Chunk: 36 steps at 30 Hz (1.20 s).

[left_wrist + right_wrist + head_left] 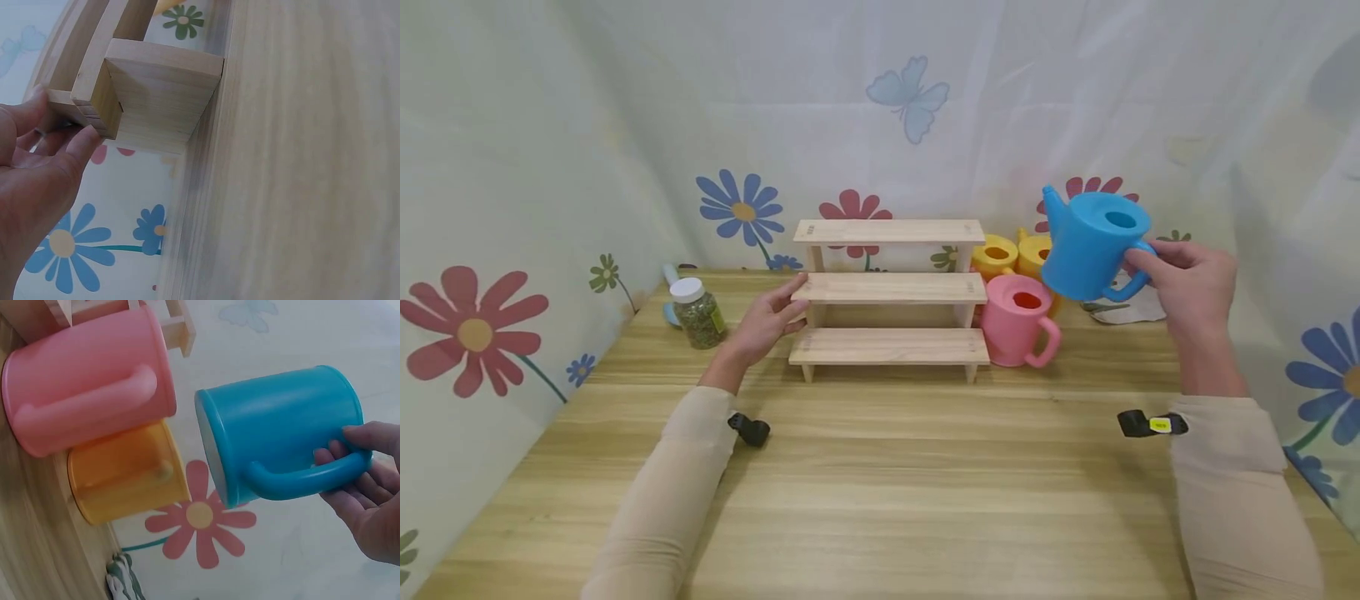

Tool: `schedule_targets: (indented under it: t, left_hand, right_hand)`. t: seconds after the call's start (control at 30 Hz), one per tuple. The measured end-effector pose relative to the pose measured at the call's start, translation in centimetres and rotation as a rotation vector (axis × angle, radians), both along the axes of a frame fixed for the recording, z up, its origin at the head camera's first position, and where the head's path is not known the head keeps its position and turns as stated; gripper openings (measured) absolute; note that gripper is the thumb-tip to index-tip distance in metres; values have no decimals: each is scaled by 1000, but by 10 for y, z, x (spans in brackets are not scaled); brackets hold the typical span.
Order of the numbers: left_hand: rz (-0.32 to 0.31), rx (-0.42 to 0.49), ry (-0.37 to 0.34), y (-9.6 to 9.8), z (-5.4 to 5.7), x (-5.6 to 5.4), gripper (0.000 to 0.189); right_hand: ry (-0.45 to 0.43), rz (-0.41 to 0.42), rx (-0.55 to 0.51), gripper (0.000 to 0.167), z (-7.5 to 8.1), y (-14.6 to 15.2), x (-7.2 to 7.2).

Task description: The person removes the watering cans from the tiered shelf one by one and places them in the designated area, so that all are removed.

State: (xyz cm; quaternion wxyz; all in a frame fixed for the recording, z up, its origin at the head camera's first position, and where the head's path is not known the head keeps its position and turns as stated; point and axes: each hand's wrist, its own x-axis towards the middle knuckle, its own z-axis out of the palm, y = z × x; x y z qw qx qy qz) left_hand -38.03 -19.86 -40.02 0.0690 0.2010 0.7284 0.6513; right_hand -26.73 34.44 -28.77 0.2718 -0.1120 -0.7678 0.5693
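A blue watering can [1086,246] is held up off the table by my right hand [1198,279], whose fingers grip its handle. In the right wrist view the can [281,431] shows its side and part of its base, with fingers curled about the upper end of the handle. My left hand [763,325] holds the left end of a three-step wooden stand [887,287] at the middle step. The left wrist view shows thumb and fingers pinching the board end [103,109]. Just right of the stand, a pink watering can [1015,321] stands upright on the table.
Two yellow watering cans [996,254] stand behind the pink one, partly hidden. At the left are a jar of dried green bits [700,317] with a white lid and a light-blue object [670,273] behind it. Flowered cloth [910,50] hangs around the wooden table [925,483].
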Motion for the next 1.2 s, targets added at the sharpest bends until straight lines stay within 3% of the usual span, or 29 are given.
schedule_targets:
  t: [0.2,0.43,0.53,0.83,1.0,1.2]
  left_hand:
    - [3,6,-17,-3,-1,1,59]
    - [-4,15,-36,-1,7,8,58]
    - [-7,6,-38,1,12,11,58]
    - [-4,6,-15,0,3,1,59]
    - [3,5,-12,0,1,0,59]
    - [14,-5,-8,2,2,1,59]
  right_hand:
    - [-37,32,77,61,-5,9,5]
    - [-173,109,332,65,-8,26,11]
    - [-210,170,388,65,-6,36,13]
    - [-295,363,355,44,-6,58,11]
    - [-392,487,382,43,-18,64,3]
    - [-442,553,388,45,-35,65,-8]
